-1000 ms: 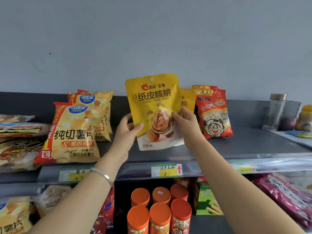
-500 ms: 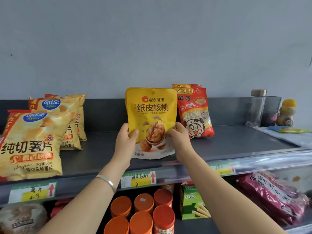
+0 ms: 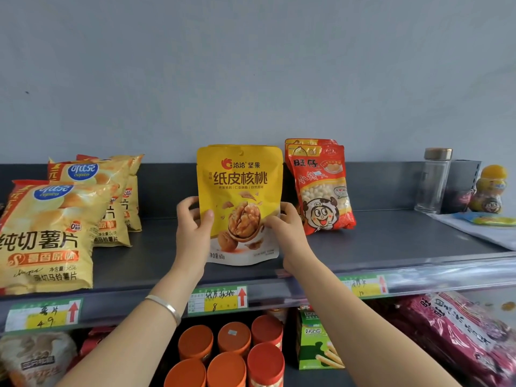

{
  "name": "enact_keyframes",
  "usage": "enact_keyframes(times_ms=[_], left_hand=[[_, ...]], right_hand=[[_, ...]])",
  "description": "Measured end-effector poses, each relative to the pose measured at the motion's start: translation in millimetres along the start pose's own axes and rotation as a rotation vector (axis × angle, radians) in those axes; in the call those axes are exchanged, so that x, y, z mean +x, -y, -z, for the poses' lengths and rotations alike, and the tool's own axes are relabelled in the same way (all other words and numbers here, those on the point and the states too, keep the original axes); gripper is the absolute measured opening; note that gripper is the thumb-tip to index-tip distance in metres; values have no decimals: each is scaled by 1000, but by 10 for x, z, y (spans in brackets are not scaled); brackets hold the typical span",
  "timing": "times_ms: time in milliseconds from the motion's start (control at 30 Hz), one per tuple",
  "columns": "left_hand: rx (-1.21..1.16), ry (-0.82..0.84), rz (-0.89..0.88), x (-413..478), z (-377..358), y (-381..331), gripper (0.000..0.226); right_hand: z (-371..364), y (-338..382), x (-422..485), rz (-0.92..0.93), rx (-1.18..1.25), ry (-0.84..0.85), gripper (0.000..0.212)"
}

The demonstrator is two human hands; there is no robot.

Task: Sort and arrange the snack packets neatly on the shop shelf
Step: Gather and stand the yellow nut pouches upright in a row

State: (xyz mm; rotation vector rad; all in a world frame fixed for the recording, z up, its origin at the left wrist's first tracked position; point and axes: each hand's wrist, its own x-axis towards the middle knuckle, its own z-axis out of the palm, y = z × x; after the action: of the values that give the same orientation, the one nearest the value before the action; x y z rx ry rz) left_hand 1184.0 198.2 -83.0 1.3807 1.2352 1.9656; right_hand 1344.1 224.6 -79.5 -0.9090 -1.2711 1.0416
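Standing upright at the centre of the frame, a glossy yellow walnut pouch (image 3: 240, 191) with rounded top corners is held on the dark grey shelf (image 3: 391, 241). Its lower left edge is pinched by the left hand (image 3: 192, 227), with the thumb laid across the front. Its lower right edge is gripped by the curled fingers of the right hand (image 3: 287, 233), so the pouch is kept between both grips. Crinkly red packets (image 3: 321, 191) are stood just to its right, and puffy chip bags (image 3: 55, 233) are stacked at the left. A clear, metal-capped glass jar (image 3: 435, 180) is seen at the right. Round orange-lidded canisters (image 3: 231, 356) are clustered on the tier below.
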Motion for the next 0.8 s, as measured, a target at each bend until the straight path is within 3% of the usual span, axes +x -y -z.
enact_keyframes(times_ms=[100,233,400,600,800], left_hand=[[78,-81,-136,-22,3,-12,40],[141,-68,-251,1,-37,-36,38],[88,-63,-183,59,-26,-81,37],[164,-164,-203,112,8,-223,56],[514,-121,-482,309,-178,-608,74]], right_hand=[[24,38,-3,16,59,-5,36],[66,38,32,38,85,-55,35],[153,76,179,48,80,-129,24],[301,74,400,-1,38,-157,28],[298,211,625,-15,2,-138,29]])
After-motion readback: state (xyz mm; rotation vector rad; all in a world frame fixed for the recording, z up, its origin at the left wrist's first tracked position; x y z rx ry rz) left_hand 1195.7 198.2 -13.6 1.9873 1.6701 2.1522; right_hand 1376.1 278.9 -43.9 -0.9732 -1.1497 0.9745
